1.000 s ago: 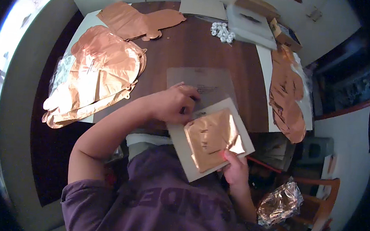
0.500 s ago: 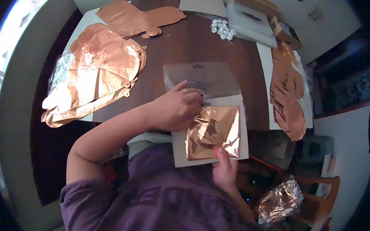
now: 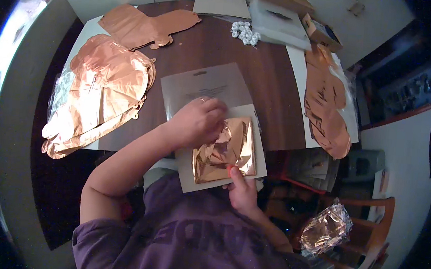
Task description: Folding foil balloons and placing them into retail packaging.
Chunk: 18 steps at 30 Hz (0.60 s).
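Observation:
A folded rose-gold foil balloon [image 3: 225, 157] lies on a white backing card [image 3: 189, 178] before my chest. Beyond the card's far edge spreads a clear plastic bag [image 3: 206, 82] with a hang slot. My right hand [image 3: 244, 193] grips the near edge of the card, its thumb pressed on the foil. Over the far left corner of the foil, my left hand [image 3: 199, 121] is closed with fingers curled together. Whatever sits between those fingertips is hidden.
On the brown table [image 3: 201, 40] several flat foil balloons [image 3: 108, 71] lie at left, with another stack [image 3: 326, 99] at right. White ribbon rolls [image 3: 245, 33], a plastic-wrapped pack [image 3: 280, 25] and an open box [image 3: 321, 32] stand behind. Crumpled foil [image 3: 327, 229] rests by a wooden chair [image 3: 381, 213].
In the picture, both hands and the card with the foil have shifted left. The table's contents have shifted slightly left too. My left hand stays closed at the foil's far corner.

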Motion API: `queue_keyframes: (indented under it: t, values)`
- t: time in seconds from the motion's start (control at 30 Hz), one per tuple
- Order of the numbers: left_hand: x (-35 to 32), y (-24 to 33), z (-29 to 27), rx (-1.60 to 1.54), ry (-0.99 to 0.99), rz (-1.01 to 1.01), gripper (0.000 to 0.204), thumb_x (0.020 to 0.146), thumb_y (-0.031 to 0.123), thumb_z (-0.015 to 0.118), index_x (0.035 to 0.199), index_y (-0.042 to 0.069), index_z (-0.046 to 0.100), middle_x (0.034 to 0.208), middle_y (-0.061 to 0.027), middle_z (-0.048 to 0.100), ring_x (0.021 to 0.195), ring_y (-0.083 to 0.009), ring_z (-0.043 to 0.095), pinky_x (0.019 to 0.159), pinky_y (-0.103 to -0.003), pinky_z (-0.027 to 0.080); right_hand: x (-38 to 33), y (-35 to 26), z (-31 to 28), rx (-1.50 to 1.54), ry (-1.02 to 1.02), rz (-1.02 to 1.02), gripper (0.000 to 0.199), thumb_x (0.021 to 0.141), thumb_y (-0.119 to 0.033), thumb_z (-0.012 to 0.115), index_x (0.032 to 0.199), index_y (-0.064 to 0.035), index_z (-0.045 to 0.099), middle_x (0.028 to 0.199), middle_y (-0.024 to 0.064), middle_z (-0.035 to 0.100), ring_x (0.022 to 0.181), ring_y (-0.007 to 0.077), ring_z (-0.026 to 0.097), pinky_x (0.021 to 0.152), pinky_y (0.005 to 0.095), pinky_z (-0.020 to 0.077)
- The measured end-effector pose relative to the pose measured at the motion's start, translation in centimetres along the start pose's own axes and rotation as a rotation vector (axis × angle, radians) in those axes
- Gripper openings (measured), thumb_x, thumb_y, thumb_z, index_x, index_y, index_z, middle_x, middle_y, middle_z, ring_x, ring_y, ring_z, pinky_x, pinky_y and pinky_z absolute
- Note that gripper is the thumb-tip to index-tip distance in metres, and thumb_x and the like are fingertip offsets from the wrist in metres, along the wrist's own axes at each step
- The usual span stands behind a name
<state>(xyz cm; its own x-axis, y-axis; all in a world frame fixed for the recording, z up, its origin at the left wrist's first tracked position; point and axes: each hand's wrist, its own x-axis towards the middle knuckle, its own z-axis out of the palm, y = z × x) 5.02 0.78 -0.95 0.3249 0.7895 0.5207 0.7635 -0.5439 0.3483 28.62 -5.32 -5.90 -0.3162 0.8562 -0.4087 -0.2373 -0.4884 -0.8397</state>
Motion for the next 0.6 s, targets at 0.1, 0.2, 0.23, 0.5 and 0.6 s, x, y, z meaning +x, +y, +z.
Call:
queue_keyframes:
  t: [0.1, 0.2, 0.23, 0.5, 0.6]
  values:
    - [0.2, 0.4, -0.2, -0.022, -0.011, -0.061, 0.019, 0.072, 0.018, 0.066, 0.081, 0.002, 0.063, 0.093, -0.0114, 0.06, 0.085, -0.0312, 0.063, 0.08, -0.041, 0.052, 0.1, 0.7, -0.5, -0.092, -0.025, -0.004, 0.03, 0.096, -0.022, 0.059, 0.12, -0.0056, 0.053, 0.105, 0.0034, 0.061, 0.091, 0.0139, 0.058, 0.074, 0.0298, 0.047]
    - [0.2, 0.2, 0.2, 0.144, -0.207, -0.054, 0.025, 0.074, 0.016, 0.07, 0.095, 0.004, 0.064, 0.099, -0.0122, 0.062, 0.087, -0.0315, 0.064, 0.075, -0.041, 0.054, -0.2, 0.2, 0.0, -0.128, -0.052, -0.012, 0.031, 0.097, -0.022, 0.058, 0.123, -0.0081, 0.05, 0.101, 0.0029, 0.061, 0.081, 0.0128, 0.059, 0.057, 0.0282, 0.049]
    - [0.2, 0.3, 0.3, 0.139, -0.228, -0.069, 0.024, 0.073, 0.017, 0.07, 0.093, 0.004, 0.064, 0.097, -0.0113, 0.062, 0.085, -0.0314, 0.063, 0.074, -0.041, 0.054, -0.3, -0.1, 0.2, -0.116, -0.06, -0.004, 0.03, 0.097, -0.022, 0.058, 0.122, -0.0076, 0.051, 0.099, 0.0031, 0.061, 0.079, 0.0128, 0.059, 0.056, 0.028, 0.049]
    - [0.5, 1.5, 0.3, 0.137, -0.24, -0.147, 0.026, 0.068, 0.021, 0.07, 0.088, 0.006, 0.062, 0.091, -0.009, 0.061, 0.078, -0.0296, 0.062, 0.073, -0.04, 0.053, -0.5, 1.5, -0.5, -0.163, -0.05, -0.049, 0.027, 0.097, -0.023, 0.058, 0.118, -0.007, 0.055, 0.096, 0.0031, 0.064, 0.075, 0.0122, 0.059, 0.054, 0.0267, 0.048]
    - [0.1, 2.2, 0.9, 0.171, -0.085, 0.035, 0.017, 0.073, 0.02, 0.065, 0.078, 0.005, 0.061, 0.08, -0.0092, 0.056, 0.072, -0.0278, 0.062, 0.074, -0.041, 0.051, -0.6, 1.9, -0.3, -0.155, -0.052, -0.055, 0.028, 0.097, -0.023, 0.058, 0.12, -0.0071, 0.055, 0.099, 0.0029, 0.064, 0.076, 0.012, 0.06, 0.055, 0.0269, 0.0482]
